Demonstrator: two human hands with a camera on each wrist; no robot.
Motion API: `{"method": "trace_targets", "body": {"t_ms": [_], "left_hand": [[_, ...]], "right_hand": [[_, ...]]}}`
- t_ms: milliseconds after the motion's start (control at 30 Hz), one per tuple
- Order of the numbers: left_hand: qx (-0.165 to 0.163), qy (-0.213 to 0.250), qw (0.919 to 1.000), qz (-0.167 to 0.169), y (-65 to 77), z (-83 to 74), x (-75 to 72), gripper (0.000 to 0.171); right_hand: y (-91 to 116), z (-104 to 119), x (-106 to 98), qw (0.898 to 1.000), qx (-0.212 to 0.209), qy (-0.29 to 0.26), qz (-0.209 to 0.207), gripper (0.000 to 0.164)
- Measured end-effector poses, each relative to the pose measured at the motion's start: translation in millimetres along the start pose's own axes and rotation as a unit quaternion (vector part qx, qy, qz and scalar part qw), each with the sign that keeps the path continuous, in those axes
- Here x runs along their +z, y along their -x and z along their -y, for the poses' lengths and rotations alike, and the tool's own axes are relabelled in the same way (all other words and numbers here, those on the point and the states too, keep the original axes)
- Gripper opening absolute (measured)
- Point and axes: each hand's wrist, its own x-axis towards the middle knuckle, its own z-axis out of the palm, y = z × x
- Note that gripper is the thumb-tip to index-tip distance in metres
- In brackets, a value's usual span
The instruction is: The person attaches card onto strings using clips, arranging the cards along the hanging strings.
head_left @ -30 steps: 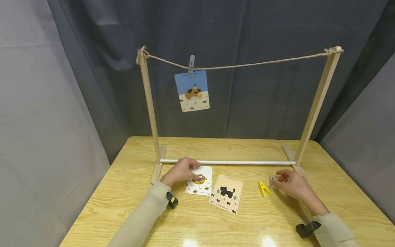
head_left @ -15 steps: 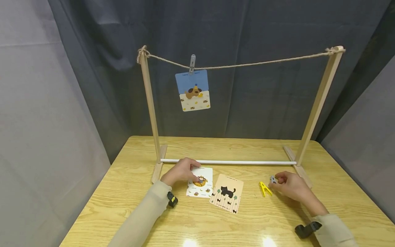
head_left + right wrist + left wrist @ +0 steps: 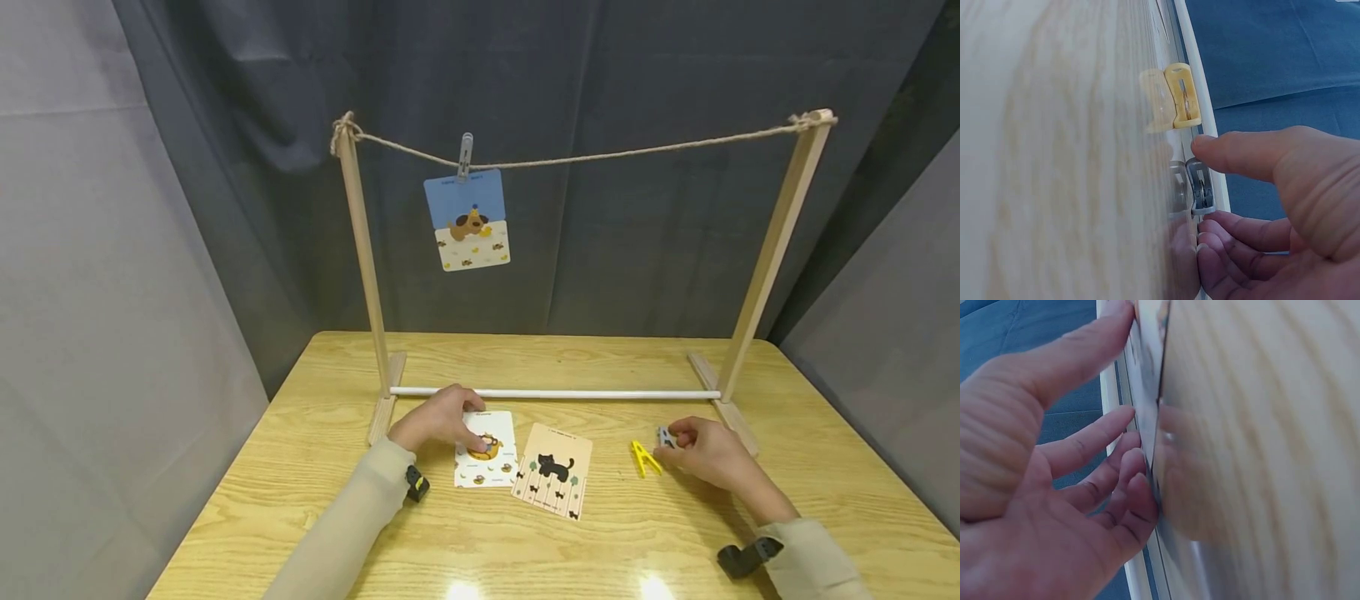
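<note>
My left hand point(image 3: 441, 418) rests on a white card point(image 3: 495, 477) with a monkey picture, its thumb on the card's face. In the left wrist view the fingers point(image 3: 1094, 440) reach the card's edge, relaxed and not pinching it. The right hand point(image 3: 708, 454) lies on the table around a small grey clothespin point(image 3: 664, 437). In the right wrist view its thumb and fingers stand either side of that clothespin point(image 3: 1200, 187), with no clear pinch. A yellow clothespin point(image 3: 644, 459) lies just left of it. Between the hands, a peach card point(image 3: 558, 454) with a black cat lies flat, touching the white card.
A wooden frame with a left post point(image 3: 362, 258), a right post point(image 3: 780, 250) and a white rod point(image 3: 585, 394) stands behind the hands. From its sagging rope point(image 3: 622, 155) hangs a blue dog card point(image 3: 468, 242) under a grey clothespin point(image 3: 465, 156). Dark curtain point(image 3: 660, 250) behind.
The white card has slid a little toward me under the left thumb, now meeting the peach card. The grey clothespin on the table has turned slightly beside my right fingers.
</note>
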Motion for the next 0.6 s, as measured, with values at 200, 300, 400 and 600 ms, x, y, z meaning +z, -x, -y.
{"method": "trace_targets", "body": {"t_ms": [200,300,400,600], "left_hand": [[-0.013,-0.008,0.9999,0.0,-0.8,1.6,0.6,0.067],[-0.018,-0.013,0.9997,-0.003,-1.7,1.9,0.9,0.063],[-0.02,-0.013,0.9997,-0.004,-1.8,2.1,1.0,0.058],[-0.022,-0.013,0.9997,-0.007,-1.3,1.8,0.5,0.055]], "right_hand": [[0.4,0.0,0.0,1.0,0.002,0.005,-0.006,0.068],[0.5,0.0,0.4,1.0,0.003,0.007,-0.009,0.065],[0.6,0.0,0.9,1.0,0.004,0.009,-0.011,0.062],[-0.1,-0.9,1.7,0.999,0.003,0.023,-0.024,0.054]]}}
